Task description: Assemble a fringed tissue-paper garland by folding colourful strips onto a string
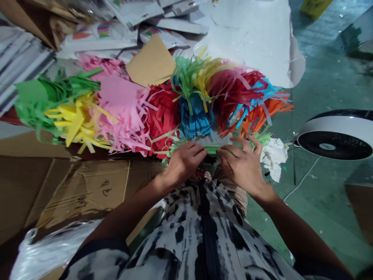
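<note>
A light green fringed tissue-paper tassel (pixel 211 149) stretches sideways at the near edge of the table, with its strips spilling out past both hands. My left hand (pixel 184 161) is closed on the left part of its rolled middle. On the right part, my right hand (pixel 240 161) pinches the roll between thumb and forefinger, its other fingers raised. Just beyond lie fringed bundles in blue (pixel 196 116), red (pixel 163 116), pink (pixel 124 112), yellow (pixel 77 120) and green (pixel 37 101). A multicoloured row of fringe (pixel 233 85) lies behind them to the right.
Flat printed packets (pixel 99 37) are piled at the back, near a tan card (pixel 151 60) and a white sheet (pixel 247 35). Crumpled white paper (pixel 274 155) sits right of my hands. A fan (pixel 335 136) stands at the right; a cardboard box (pixel 93 190) is at the left.
</note>
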### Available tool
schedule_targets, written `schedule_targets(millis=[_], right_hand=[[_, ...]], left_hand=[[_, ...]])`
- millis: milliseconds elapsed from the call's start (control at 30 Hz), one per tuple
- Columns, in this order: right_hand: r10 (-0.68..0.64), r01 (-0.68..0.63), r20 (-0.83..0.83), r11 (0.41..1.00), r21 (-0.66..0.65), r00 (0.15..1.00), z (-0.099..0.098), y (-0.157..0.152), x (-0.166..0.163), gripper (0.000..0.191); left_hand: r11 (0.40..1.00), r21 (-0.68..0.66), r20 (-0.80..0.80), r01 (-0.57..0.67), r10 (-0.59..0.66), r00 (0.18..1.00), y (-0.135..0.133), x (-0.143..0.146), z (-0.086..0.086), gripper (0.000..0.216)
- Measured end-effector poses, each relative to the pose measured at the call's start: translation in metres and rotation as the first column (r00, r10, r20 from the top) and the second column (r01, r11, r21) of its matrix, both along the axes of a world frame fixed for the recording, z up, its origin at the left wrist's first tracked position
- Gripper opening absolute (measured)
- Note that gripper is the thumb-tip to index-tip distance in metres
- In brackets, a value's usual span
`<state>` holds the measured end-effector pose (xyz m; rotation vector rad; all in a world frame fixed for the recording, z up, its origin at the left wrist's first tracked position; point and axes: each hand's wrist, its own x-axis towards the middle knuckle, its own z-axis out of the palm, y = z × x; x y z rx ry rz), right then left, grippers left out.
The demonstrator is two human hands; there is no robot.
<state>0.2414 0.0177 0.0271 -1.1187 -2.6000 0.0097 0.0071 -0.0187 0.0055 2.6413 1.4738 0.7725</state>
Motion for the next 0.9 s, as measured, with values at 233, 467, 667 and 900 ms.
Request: schedule_targets(millis=[233,467,667,900], right_hand=[[0.050,-0.052,-0.043,0.997,-0.061,0.998,-0.006,0.010,-0.014,0.017],[0.034,-0.039,-0.055,0.995,-0.093,0.998,-0.011,0.018,-0.017,0.017],[0.022,-0.031,-0.072,0.993,-0.117,0.997,-0.011,0.022,-0.011,0.018],[-0.050,0.021,-0.123,0.973,-0.231,0.991,-0.007,0.028,-0.001,0.019]], left_hand=[[0.999,0.015,-0.007,-0.037,0.037,0.999,0.003,-0.007,-0.008,0.021],[0.996,0.020,-0.016,-0.082,0.082,0.996,0.007,-0.010,-0.010,0.017],[0.995,-0.001,-0.101,-0.102,0.102,0.990,0.003,-0.018,-0.012,0.016],[0.957,-0.207,-0.044,-0.201,0.196,0.980,0.001,-0.037,0.012,0.021]])
